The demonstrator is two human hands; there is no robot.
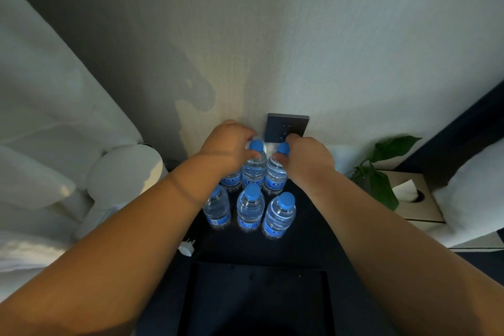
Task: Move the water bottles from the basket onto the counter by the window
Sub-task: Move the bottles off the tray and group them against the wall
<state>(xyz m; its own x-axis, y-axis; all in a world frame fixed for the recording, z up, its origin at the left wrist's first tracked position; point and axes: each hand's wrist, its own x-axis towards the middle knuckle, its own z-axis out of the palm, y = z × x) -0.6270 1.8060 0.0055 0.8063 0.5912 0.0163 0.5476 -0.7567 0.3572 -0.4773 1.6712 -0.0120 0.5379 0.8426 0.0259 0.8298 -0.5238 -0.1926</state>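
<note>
The bottles [249,210] are clear with blue caps [252,190] and blue labels [273,230] bearing white marks. They stand on a dark navy counter [305,232]. The far wall [300,35] is off-white with a fine vertical grain; its socket plate [287,125] is dark grey. Left, the curtain [41,106] is white; the near-left plug [187,248] white too. Right, the leaves [381,188] are green, the tissue box [420,199] beige

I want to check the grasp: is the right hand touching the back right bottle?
Touching. The head view shows the right hand with fingers closed around the neck of the back right bottle, below its blue cap.
</note>
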